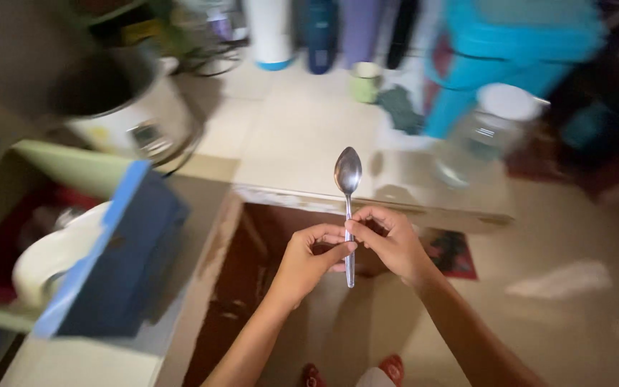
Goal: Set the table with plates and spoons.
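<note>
Both forearms reach up into frame. Left hand (308, 259) and right hand (388, 240) pinch metal spoon (348, 208) mid-handle, fingertips of both closed on shaft, meeting there. Bowl upright above fingers, handle end pokes out below them. Counter edge (309, 199) just beyond fingertips; rice cooker (134, 107) far left of them. Judgement: keep pinch firm, spoon vertical, avoid twist.

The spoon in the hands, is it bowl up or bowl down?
Bowl up: the spoon stands upright, left hand and right hand pinching its handle.
</note>
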